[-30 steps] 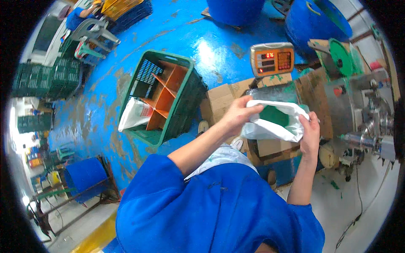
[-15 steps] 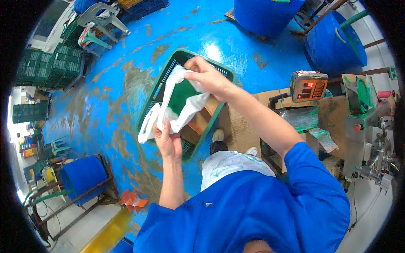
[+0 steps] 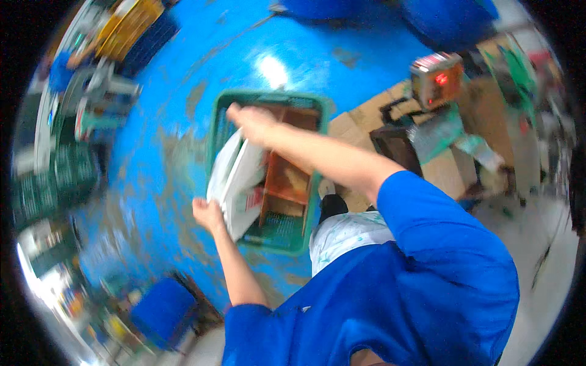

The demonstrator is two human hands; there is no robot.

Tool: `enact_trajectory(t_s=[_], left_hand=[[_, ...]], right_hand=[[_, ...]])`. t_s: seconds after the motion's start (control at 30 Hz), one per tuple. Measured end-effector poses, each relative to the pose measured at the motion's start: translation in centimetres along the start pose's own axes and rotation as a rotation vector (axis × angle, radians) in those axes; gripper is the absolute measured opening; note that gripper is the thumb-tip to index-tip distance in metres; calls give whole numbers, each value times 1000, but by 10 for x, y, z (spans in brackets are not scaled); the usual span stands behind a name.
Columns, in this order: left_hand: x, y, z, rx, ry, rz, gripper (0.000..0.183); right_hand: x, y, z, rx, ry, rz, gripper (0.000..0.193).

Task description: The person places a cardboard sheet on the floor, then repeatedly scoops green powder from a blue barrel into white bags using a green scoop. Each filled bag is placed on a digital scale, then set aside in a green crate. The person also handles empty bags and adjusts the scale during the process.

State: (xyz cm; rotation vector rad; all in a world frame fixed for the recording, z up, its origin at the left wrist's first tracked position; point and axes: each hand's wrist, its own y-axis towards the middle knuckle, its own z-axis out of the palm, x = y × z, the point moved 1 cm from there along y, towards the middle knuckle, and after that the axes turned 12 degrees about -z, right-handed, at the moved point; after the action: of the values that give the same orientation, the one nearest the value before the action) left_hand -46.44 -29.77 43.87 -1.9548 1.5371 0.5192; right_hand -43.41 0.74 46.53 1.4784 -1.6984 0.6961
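Observation:
A white plastic bag (image 3: 235,177) is stretched between my two hands, over the left side of a green plastic crate (image 3: 210,131) on the floor. My left hand (image 3: 209,215) is closed on the bag's near left edge, just outside the crate rim. At the bag's far edge my right hand (image 3: 253,125) grips it, blurred by motion. A small red patch shows on the bag's right side. Inside the crate, a reddish-brown wooden divider frame (image 3: 287,177) fills the right half. The bag hides most of the crate's left half.
To the right, a digital scale (image 3: 436,79) with a red display stands beside cardboard (image 3: 360,125). Blue tubs (image 3: 448,21) are at the far right. Stacked green crates (image 3: 55,183) and a white stool (image 3: 104,85) line the left. Someone in blue (image 3: 61,72) is at far left.
My view has turned, and both hands have moved left relative to the crate. The bag, earlier held with its mouth spread over the crate's middle, now hangs along the left, exposing the wooden dividers.

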Motion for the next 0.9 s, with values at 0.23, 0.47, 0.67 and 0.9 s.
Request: enact_trajectory(t_s=[0.23, 0.47, 0.67, 0.9], left_hand=[[-102, 56, 39, -290, 491, 429, 30], [-264, -14, 206, 358, 314, 887, 20], [-349, -194, 328, 1145, 392, 997, 13], [-321, -383, 333, 1323, 786, 1464, 12]], right_hand=[[-61, -96, -71, -408, 269, 195, 36], [-166, -436, -118, -1610, -69, 1001, 14], [-74, -700, -69, -2251, -810, 2223, 36], [-93, -766, 68, -2434, 355, 2239, 49]])
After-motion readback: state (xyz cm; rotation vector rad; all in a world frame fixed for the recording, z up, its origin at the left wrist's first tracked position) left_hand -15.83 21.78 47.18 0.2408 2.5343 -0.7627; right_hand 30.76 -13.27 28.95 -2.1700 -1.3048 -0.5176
